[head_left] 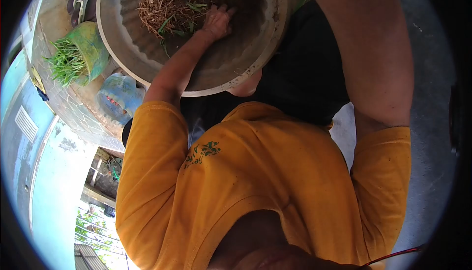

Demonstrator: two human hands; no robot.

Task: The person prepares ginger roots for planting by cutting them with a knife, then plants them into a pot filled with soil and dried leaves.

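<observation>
My left hand (pixel 218 23) reaches into a wide round basin (pixel 123 56), with its fingers slightly apart and bent downward. It touches the right side of a clump of brown, dry, fibrous material (pixel 164 5) that has some green blades in it. Nothing is plainly held in its fingers, though the fingertips are partly hidden. Darker brown matter (pixel 246 0) lies beside it in the basin. My right arm stretches up past the basin's right side and leaves the frame at the top, so my right hand is out of view.
Left of the basin, a greenish container (pixel 91 49) lies tilted with green grass (pixel 66 59) sticking out. Below it stands a worn blue container (pixel 120 95). Sandals (pixel 81 4) are at the top left. A light blue wall (pixel 54 171) runs along the left.
</observation>
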